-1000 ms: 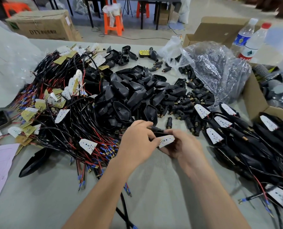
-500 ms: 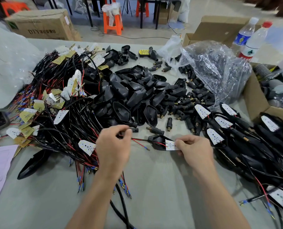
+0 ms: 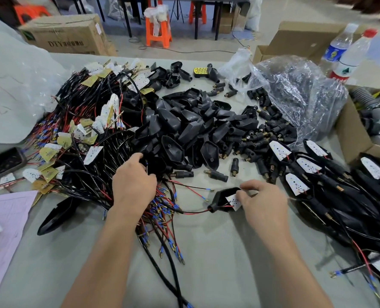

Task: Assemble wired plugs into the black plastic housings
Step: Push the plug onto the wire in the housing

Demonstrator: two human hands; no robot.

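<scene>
My right hand [image 3: 262, 203] pinches a white board [image 3: 233, 200] seated in a black housing [image 3: 219, 196] lying on the table. From the housing's neck a red and a black wire [image 3: 193, 211] trail left. My left hand [image 3: 133, 181] is at the seam between the wire tangle [image 3: 84, 152] and the heap of empty black housings [image 3: 184, 130]. Its fingers are curled there, with a thin wire [image 3: 148, 168] between them. Loose black plugs with brass tips [image 3: 258, 138] lie behind the housing.
Housings fitted with boards [image 3: 318, 174] are piled at the right. A clear plastic bag [image 3: 295, 96], a cardboard box [image 3: 353, 134] and two water bottles [image 3: 349, 61] stand behind them. A phone [image 3: 2, 163], a purple sheet [image 3: 4, 214] and a black shell [image 3: 58, 215] lie left.
My hands have separated. The left hand let go of the housing's wire and moved up-left into the pile. The right hand set the housing down on the table, still holding it.
</scene>
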